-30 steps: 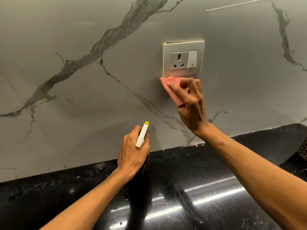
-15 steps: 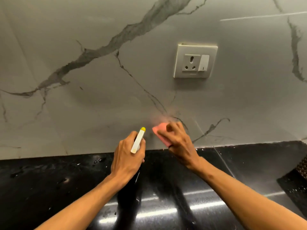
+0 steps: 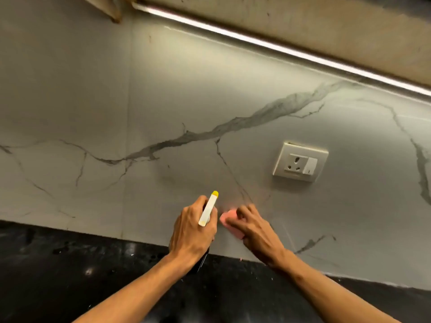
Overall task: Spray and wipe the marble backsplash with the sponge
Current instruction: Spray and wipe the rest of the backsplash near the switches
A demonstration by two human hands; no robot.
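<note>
Pressing a pink sponge [image 3: 228, 219] against the marble backsplash [image 3: 163, 94], the right hand [image 3: 255, 230] covers most of it with bent fingers, so only the sponge's left end and lower edge show. The sponge sits low on the wall, a little above the black glossy surface [image 3: 70, 271], and below and to the left of a white wall socket [image 3: 299, 162]. Just beside it, the left hand [image 3: 193, 231] grips a spray bottle [image 3: 208, 212] with its fingers wrapped round the neck. The bottle's white head with a yellow tip rises above the knuckles and points up towards the wall, while the dark body is mostly hidden under the hand. The two hands are near each other but apart. Grey veins run across the backsplash, and a lit strip light [image 3: 279, 48] runs along its top edge under a cabinet.
</note>
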